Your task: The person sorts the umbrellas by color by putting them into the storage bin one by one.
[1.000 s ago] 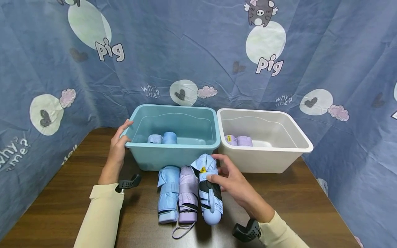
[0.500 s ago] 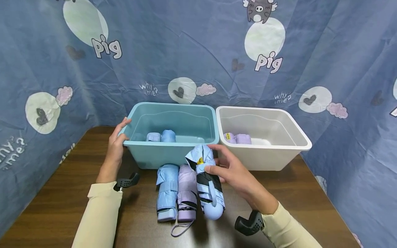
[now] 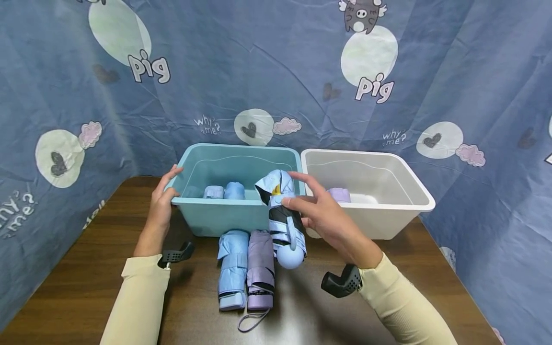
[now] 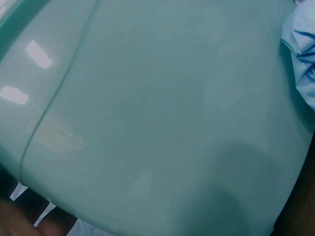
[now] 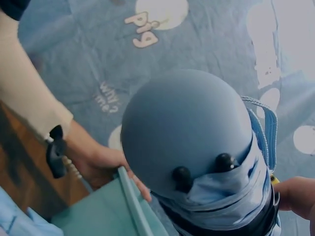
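Observation:
My right hand [image 3: 329, 220] holds a folded light-blue umbrella [image 3: 284, 232] by its upper part, thumb in front, raised off the table. Its rounded handle [image 5: 187, 128] fills the middle of the right wrist view. The umbrella's top overlaps the front right rim of the teal bin [image 3: 224, 201]. My left hand [image 3: 160, 208] grips that bin's left rim at the front corner. Two rolled blue umbrellas [image 3: 235, 190] lie inside the teal bin. On the table before it, a blue folded umbrella [image 3: 233, 270] lies beside a purple folded umbrella [image 3: 260, 268] with a wrist loop.
A white bin [image 3: 388, 208] stands right against the teal one, with a purple umbrella [image 3: 339, 194] showing inside. Behind both hangs a blue printed cloth [image 3: 276, 72]. The wooden table [image 3: 86, 278] reaches out on both sides.
My right hand has lifted the light-blue umbrella up and forward from beside the purple one to the teal bin's rim. My left hand keeps its place on the rim.

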{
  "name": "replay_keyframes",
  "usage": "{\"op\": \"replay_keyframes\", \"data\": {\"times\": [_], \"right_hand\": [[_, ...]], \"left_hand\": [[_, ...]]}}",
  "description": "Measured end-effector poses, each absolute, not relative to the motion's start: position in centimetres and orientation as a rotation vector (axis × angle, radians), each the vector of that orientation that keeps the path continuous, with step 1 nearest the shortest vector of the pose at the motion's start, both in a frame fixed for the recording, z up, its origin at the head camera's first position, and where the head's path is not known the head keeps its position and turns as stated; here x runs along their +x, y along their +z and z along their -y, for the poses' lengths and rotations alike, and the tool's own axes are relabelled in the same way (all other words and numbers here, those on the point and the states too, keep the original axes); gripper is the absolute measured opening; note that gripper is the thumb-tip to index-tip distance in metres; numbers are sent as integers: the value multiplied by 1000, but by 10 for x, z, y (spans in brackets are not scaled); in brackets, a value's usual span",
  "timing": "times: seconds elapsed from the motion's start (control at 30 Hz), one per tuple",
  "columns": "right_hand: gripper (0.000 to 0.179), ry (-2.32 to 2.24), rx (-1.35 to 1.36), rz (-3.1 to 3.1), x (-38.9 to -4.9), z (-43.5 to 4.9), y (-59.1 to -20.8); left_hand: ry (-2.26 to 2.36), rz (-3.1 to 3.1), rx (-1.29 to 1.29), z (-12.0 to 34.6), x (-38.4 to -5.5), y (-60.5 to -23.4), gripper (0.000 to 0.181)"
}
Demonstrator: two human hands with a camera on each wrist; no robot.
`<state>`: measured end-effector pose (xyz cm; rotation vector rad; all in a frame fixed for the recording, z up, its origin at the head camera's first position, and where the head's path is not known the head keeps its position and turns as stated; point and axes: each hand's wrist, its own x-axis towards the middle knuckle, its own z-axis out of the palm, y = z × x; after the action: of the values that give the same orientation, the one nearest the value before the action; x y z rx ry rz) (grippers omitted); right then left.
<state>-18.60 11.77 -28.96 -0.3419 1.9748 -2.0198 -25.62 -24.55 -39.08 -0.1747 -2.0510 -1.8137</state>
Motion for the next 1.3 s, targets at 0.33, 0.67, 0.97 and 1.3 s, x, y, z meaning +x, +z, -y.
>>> {"op": "replay_keyframes", "data": {"times": [0.33, 0.67, 0.97, 1.3], "right_hand": [[63, -2132, -249, -1897, -219, -106, -280], [62, -2214, -191, -1845, -247, -93, -276], [66, -2269, -135, -1804, -268, -78, -276], [65, -2327, -66, -1795, -291, -62, -284]], "left_hand": [[-1821, 2048, -159, 245, -256, -392, 65], [-1822, 2045, -147, 245, -255, -391, 64], [-1831, 2048, -140, 245, -254, -390, 65], [-1808, 2049, -161, 247, -256, -391, 64]]}}
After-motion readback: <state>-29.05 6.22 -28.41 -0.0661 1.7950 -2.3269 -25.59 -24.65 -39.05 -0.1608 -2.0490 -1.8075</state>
